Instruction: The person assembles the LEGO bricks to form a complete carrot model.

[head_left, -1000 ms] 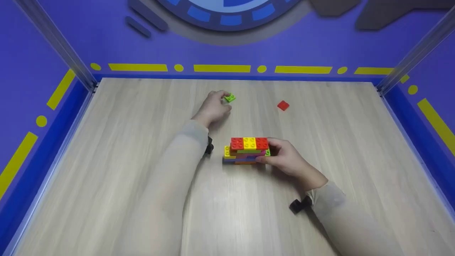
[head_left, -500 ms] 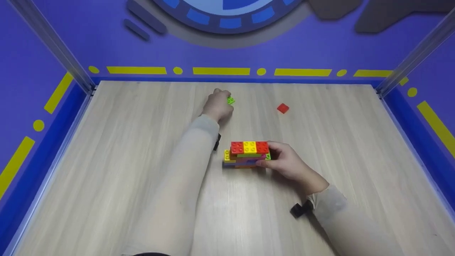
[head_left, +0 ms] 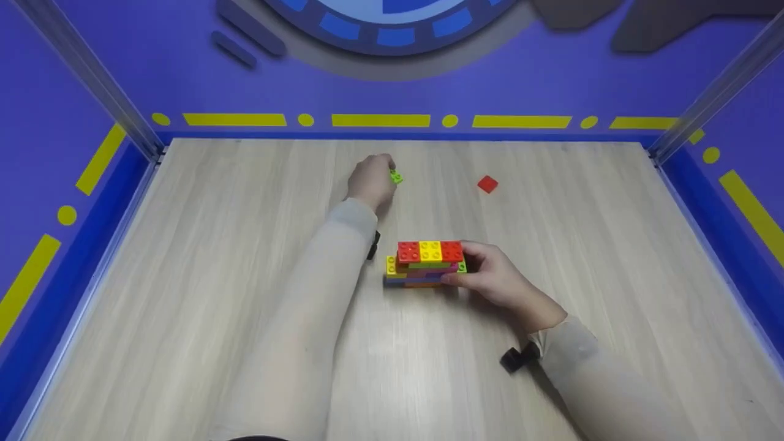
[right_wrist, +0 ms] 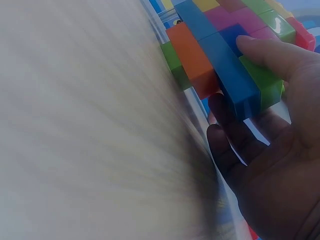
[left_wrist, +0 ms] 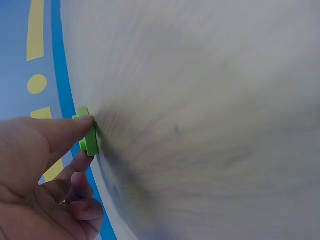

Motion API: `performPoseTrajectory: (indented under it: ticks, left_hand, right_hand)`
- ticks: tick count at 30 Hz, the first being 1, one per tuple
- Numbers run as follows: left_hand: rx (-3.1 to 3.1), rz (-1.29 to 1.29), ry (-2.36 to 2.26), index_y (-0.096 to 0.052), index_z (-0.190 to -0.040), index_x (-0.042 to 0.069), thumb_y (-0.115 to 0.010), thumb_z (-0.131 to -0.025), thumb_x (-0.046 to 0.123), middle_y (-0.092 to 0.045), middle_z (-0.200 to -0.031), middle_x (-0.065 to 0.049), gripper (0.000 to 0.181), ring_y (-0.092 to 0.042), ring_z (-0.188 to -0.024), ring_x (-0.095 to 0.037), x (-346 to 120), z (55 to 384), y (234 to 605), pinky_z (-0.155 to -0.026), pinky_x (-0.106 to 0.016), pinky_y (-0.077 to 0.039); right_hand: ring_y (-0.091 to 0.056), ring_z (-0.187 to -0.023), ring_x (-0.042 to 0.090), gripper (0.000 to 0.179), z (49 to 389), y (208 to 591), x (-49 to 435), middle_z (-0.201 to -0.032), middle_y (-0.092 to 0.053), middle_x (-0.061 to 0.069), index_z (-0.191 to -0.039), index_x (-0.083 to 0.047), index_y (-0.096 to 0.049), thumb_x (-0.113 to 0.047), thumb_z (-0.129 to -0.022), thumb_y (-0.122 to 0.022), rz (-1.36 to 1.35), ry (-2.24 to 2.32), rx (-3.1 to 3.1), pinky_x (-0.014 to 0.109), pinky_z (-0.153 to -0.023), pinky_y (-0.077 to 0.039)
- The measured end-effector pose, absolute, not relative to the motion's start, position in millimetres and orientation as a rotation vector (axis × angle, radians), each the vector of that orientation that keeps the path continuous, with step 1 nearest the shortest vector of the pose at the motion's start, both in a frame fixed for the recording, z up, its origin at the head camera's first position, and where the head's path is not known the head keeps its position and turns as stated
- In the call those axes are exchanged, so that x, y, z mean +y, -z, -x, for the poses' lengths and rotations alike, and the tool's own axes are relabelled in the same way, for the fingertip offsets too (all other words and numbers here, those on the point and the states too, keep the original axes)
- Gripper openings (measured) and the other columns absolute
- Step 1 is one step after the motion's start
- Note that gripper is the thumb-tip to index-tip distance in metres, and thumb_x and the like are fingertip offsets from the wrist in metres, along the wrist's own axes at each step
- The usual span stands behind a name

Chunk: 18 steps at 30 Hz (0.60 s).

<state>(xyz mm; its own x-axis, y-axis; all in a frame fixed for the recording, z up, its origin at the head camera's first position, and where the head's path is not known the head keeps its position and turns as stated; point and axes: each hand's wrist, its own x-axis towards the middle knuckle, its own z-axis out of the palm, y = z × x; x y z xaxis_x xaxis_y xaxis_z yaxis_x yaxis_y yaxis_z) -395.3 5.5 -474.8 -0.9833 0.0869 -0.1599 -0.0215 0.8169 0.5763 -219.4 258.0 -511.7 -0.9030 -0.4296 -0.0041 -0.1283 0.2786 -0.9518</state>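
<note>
Near the back of the table, my left hand [head_left: 372, 180] pinches a flat light-green building brick [head_left: 397, 177]. The left wrist view shows the green brick [left_wrist: 88, 135] between thumb and fingertips, close to the tabletop. My right hand [head_left: 495, 274] grips the right end of a multicoloured stack of bricks [head_left: 430, 252], topped red, yellow, red. In the right wrist view, the thumb presses the stack's side [right_wrist: 227, 47], where blue, orange, green and pink bricks show, and the other fingers reach beneath and behind it. Parts of those fingers are hidden by the bricks.
A flat red brick [head_left: 487, 184] lies alone on the wooden table [head_left: 245, 257], right of the left hand. Purple-blue panels [head_left: 392, 92] with yellow markings wall the table at the back and both sides.
My left hand has turned and closed its fingers on the green brick, shifting it slightly toward me. My right hand stays on the stack.
</note>
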Motion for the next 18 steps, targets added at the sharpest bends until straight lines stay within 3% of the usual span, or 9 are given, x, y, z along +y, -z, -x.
performPoseTrajectory:
  ticks: [11,18]
  left_hand:
    - [2.543,-0.124,-1.248,-0.068,-0.150,0.006,-0.080,-0.104,0.018,-0.069,-0.152,-0.013,0.049,-0.065,-0.140,-0.028,-10,368,468,-0.124,-0.043,-0.053]
    - [2.458,-0.246,-1.393,-0.071,-0.143,0.010,-0.080,-0.100,0.016,-0.070,-0.139,-0.012,0.044,-0.065,-0.126,-0.026,-21,346,466,-0.116,-0.045,-0.054]
  right_hand:
    - [-0.074,-0.124,0.018,0.053,219,512,259,-0.144,-0.078,0.016,-0.147,-0.005,-0.073,-0.006,-0.096,-0.088,0.484,1.658,2.284,0.024,-0.109,-0.059]
    - [-0.073,-0.125,0.019,0.053,220,511,257,-0.144,-0.078,0.015,-0.147,-0.005,-0.072,-0.008,-0.097,-0.089,0.463,1.645,2.298,0.022,-0.110,-0.058]
